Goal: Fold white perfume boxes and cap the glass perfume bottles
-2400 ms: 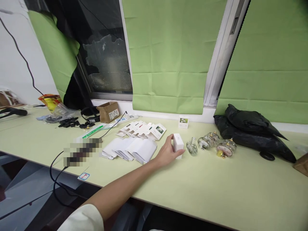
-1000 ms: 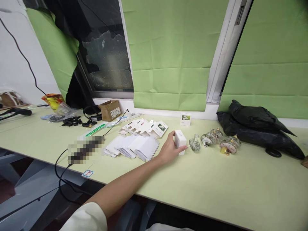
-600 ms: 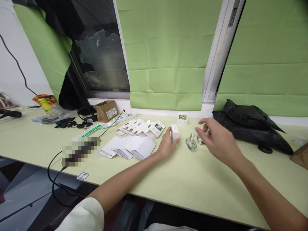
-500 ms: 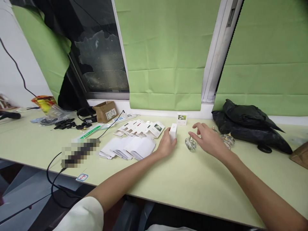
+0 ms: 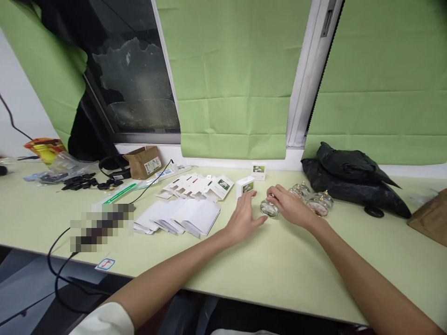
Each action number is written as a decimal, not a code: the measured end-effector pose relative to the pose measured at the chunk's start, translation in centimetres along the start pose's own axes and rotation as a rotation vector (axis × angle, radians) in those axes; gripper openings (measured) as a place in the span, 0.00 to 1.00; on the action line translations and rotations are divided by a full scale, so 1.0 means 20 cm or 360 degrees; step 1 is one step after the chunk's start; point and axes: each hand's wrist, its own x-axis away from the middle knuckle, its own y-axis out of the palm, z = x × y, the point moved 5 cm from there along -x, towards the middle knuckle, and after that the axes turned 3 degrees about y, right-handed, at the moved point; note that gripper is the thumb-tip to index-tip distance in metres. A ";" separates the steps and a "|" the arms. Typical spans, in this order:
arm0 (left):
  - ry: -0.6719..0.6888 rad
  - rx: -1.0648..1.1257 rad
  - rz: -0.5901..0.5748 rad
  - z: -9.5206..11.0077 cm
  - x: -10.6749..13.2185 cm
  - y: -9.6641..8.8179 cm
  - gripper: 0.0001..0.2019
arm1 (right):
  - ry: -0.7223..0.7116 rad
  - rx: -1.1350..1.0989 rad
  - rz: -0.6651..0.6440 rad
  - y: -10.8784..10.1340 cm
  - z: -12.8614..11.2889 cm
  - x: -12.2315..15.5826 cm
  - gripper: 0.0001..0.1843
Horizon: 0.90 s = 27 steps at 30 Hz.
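Observation:
A small clear glass bottle (image 5: 268, 209) lies on the pale green table (image 5: 279, 265), and my right hand (image 5: 290, 206) has its fingers closed on it. My left hand (image 5: 245, 218) rests open on the table just left of the bottle, holding nothing. A small white box (image 5: 245, 185) with a flower picture stands free behind my left hand. Two more glass bottles with gold caps (image 5: 317, 204) lie to the right of my right hand.
A fan of white folded cards (image 5: 181, 217) and a row of flat printed cartons (image 5: 199, 186) lie to the left. Another small box (image 5: 259, 170) stands by the wall. A black plastic bag (image 5: 352, 179), a brown carton (image 5: 142, 161), cables and a power strip occupy the back.
My left hand let go of the white box, which now stands behind it. My right hand came in from the right and closed on the glass bottle. The view shifted right.

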 end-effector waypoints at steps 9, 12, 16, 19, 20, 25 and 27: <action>-0.0284 0.0513 -0.0285 -0.07 -0.01 0.07 0.30 | -0.0005 -0.0464 -0.0028 0.04 -0.03 0.02 0.11; -0.0316 0.0417 -0.0300 -0.07 -0.01 0.08 0.20 | -0.0056 -0.0473 -0.0003 0.05 -0.05 0.03 0.10; -0.0308 0.0339 -0.0314 -0.07 -0.01 0.08 0.18 | -0.0139 -0.0403 0.0013 0.05 -0.07 0.04 0.08; -0.0286 0.0325 -0.0313 -0.07 -0.01 0.08 0.19 | -0.0192 -0.0363 0.0022 0.04 -0.09 0.04 0.08; -0.0285 0.0333 -0.0311 -0.07 0.00 0.08 0.20 | -0.0197 -0.0378 0.0056 0.02 -0.09 0.04 0.09; -0.0295 0.0394 -0.0302 -0.08 0.00 0.09 0.20 | -0.0079 -0.0498 0.0631 -0.27 -0.06 0.01 0.11; -0.0290 0.0390 -0.0299 -0.07 0.00 0.09 0.20 | -0.0037 -0.0439 0.0678 -0.33 -0.02 0.00 0.12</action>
